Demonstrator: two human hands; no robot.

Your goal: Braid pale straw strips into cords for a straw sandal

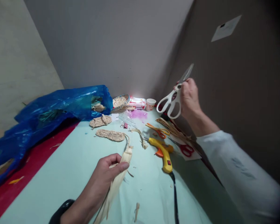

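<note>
My left hand [109, 172] is closed round a bundle of pale dried husk strips [120, 180], pinched under the thumb. From the top of that bundle a thin braid runs up to a woven oval sole [110, 135] lying flat on the table. Raised at the right, my right hand [189, 96] grips white-handled scissors [176, 96] around the pivot and blade end, blades pointing up and handle loops hanging down. A second woven sole with a strap [100, 121] lies behind the first. My right fingers are partly hidden behind the scissors.
A yellow glue gun [162, 152] with a black cord lies right of centre. Near it are orange-handled scissors [160, 132], red-handled scissors [185, 149] and dried strips [175, 129]. Behind stand a blue plastic bag [60, 104], a woven basket [121, 102] and a paper cup [150, 105].
</note>
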